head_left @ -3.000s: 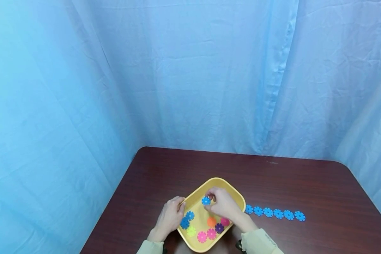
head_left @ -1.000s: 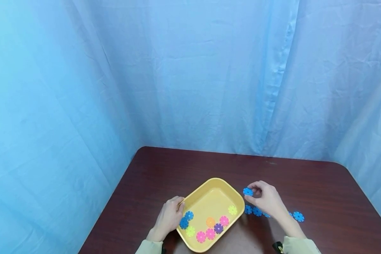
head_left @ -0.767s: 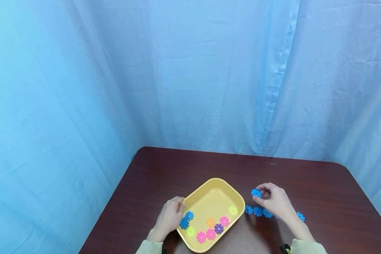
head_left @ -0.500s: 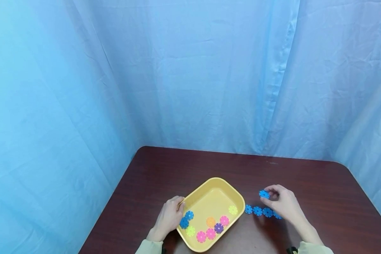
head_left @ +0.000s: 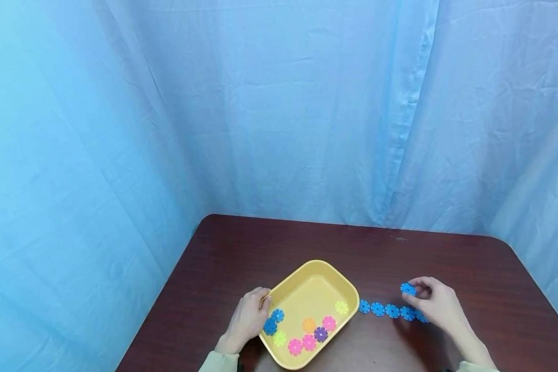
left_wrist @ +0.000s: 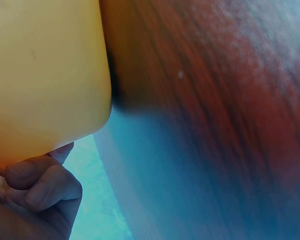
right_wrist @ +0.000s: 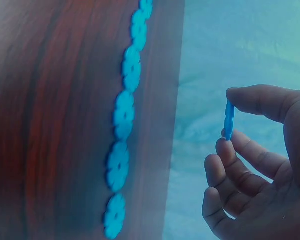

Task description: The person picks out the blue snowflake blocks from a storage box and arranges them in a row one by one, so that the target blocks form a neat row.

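Note:
A yellow plastic tray [head_left: 316, 264] sits angled on the table, and my left hand [head_left: 248, 316] grips its left rim. In the left wrist view curled fingers [left_wrist: 47, 185] show against the tray's wall. Thumb and fingertips of my right hand [head_left: 442, 305] pinch a blue snowflake disc [head_left: 408, 289] above the table. The right wrist view shows that pinched disc [right_wrist: 229, 120] edge-on. Below it a row of blue snowflake discs [head_left: 392, 311] lies on the table, running right from the tray; my right hand covers the row's far end in the head view.
Inside the tray lie loose snowflake discs: blue [head_left: 270, 326], yellow [head_left: 341, 308], orange [head_left: 309, 325], purple [head_left: 321, 334] and several pink [head_left: 295, 346]. The dark wooden table [head_left: 279, 243] has rounded far corners. Light blue curtains [head_left: 279, 113] hang behind it and at both sides.
My right hand lifted a blue disc out of the tray and carried it rightward along the row, towards its right end. My left hand and the tray stayed in place.

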A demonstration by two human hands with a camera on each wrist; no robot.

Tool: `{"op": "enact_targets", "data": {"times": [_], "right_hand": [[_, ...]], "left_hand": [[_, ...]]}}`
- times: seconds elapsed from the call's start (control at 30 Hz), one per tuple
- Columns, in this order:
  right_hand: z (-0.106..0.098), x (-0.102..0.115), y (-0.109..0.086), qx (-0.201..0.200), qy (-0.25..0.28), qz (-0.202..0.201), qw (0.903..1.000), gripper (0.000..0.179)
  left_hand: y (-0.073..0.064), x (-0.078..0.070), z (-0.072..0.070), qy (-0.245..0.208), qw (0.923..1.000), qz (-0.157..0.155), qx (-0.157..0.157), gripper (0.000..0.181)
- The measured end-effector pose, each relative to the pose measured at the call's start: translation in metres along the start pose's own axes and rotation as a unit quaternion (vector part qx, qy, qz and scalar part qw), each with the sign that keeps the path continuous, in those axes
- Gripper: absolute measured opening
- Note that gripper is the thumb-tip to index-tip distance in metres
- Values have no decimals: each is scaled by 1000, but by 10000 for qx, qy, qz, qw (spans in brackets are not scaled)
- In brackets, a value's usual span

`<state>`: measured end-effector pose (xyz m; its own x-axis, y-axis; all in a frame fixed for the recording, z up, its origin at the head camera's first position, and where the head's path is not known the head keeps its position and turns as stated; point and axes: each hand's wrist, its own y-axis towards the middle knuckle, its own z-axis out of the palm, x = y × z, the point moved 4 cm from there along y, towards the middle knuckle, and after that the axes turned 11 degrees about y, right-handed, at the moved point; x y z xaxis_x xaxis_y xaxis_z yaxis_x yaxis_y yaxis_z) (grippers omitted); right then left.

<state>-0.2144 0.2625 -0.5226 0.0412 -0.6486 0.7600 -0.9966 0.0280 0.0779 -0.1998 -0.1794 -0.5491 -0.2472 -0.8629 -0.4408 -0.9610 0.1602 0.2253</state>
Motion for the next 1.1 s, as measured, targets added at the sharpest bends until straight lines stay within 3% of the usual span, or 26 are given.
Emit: {"op": "enact_targets", "data": {"times": [0.63,1.1], "right_hand": [[-35,-52,-16,-95,-127,674,9976,57],[-44,-82,-19,-147,-189,1041,9943,60]], "left_hand": [[0,-2,-1,82,10000,-16,-39,17],[1,-2,-2,66,10000,-6,7,17]]}}
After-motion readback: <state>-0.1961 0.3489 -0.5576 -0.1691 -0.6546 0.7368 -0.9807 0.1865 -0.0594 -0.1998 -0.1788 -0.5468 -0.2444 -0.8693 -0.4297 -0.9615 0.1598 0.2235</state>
